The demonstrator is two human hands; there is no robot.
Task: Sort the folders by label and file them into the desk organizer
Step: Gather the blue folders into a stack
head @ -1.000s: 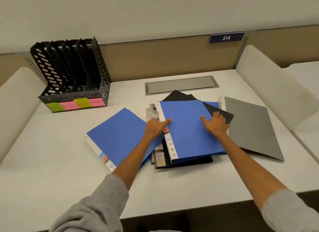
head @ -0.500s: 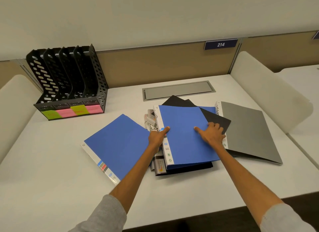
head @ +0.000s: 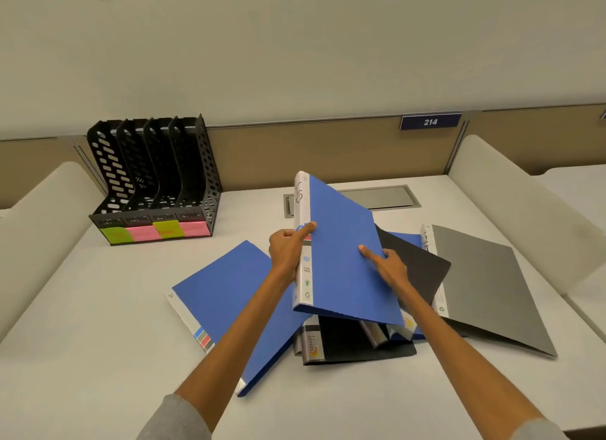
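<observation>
Blue folder (head: 341,275) gripped at spine by left hand (head: 285,252), free edge pinched by right hand (head: 392,269). Tilted up — likely so the label (head: 298,193) is read.

Wears a plain grey long-sleeved top. Shows the left sleeve (head: 177,420) far back from the left hand (head: 288,252), near the elbow, soft and slightly rumpled at the cuff. Shows only a grey sliver of the right sleeve (head: 537,431), equally far behind the right hand (head: 390,269). Leaves both forearms bare from cuff to hand.
</observation>
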